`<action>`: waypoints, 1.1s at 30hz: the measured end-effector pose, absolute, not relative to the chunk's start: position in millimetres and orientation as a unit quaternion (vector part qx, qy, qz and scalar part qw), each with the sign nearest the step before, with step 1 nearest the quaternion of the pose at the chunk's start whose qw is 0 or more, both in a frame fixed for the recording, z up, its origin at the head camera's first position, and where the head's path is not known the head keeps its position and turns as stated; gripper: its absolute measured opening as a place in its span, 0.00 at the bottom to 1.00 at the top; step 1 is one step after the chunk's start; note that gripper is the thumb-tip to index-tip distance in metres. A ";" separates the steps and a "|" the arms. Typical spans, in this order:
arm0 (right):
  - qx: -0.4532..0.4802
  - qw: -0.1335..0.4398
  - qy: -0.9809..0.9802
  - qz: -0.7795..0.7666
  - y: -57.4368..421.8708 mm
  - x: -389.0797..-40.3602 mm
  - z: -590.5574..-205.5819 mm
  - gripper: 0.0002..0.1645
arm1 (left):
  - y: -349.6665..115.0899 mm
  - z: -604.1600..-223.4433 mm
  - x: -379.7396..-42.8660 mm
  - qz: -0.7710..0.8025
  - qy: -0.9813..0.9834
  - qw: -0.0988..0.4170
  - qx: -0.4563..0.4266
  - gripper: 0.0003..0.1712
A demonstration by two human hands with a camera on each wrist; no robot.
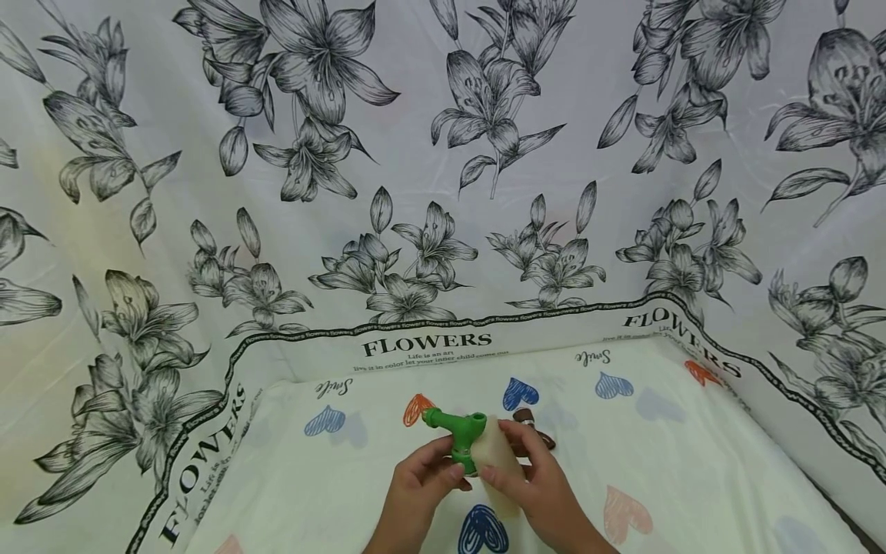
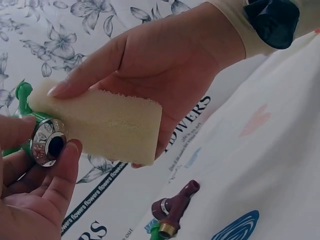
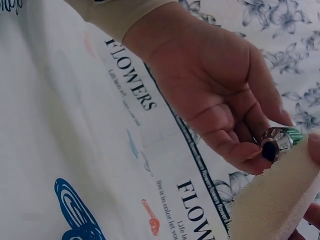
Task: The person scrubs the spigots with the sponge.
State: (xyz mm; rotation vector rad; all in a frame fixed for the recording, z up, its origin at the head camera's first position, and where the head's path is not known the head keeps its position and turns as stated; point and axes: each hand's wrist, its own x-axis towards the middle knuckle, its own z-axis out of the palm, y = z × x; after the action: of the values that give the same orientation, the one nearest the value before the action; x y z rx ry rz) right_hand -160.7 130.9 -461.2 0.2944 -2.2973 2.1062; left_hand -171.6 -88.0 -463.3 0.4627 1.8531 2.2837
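Observation:
My left hand (image 1: 421, 478) grips a green plastic tap (image 1: 458, 425) at its lower end. The left wrist view shows the tap's chrome ring (image 2: 44, 152) with a dark opening, between thumb and fingers. A pale cream sponge (image 1: 500, 454) is pinched by my right hand (image 1: 543, 477), thumb on one face and fingers behind. It is a block with a slightly rough edge, held against or right beside the tap. Beyond the right hand a brown tap (image 2: 176, 207) with a brass-coloured threaded end lies on the cloth, partly hidden in the head view.
A white cloth (image 1: 332, 469) printed with hearts and "Smile" covers the surface under the hands. Hanging fabric (image 1: 415, 161) with black lily drawings and a "FLOWERS" border rises behind and at both sides. Something green (image 2: 155, 232) shows beside the brown tap.

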 end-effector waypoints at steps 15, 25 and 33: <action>0.139 -0.034 -0.730 0.668 126.5 -151.5 -456.7 0.38 | -85.7 -460.0 -174.2 0.735 0.670 0.040 0.100 0.25; 0.165 -0.026 -0.731 0.662 125.2 -150.4 -463.7 0.37 | -85.3 -456.9 -174.7 0.738 0.668 0.028 0.094 0.28; 0.153 -0.014 -0.743 0.651 123.7 -151.2 -461.9 0.39 | -85.8 -458.3 -172.6 0.732 0.671 0.038 0.110 0.25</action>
State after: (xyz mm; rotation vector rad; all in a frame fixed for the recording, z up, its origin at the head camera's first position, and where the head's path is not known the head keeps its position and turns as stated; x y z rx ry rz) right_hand -151.2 123.7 -461.9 0.4849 -2.3566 2.0645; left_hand -172.6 -85.8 -458.3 0.3361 2.0580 2.2463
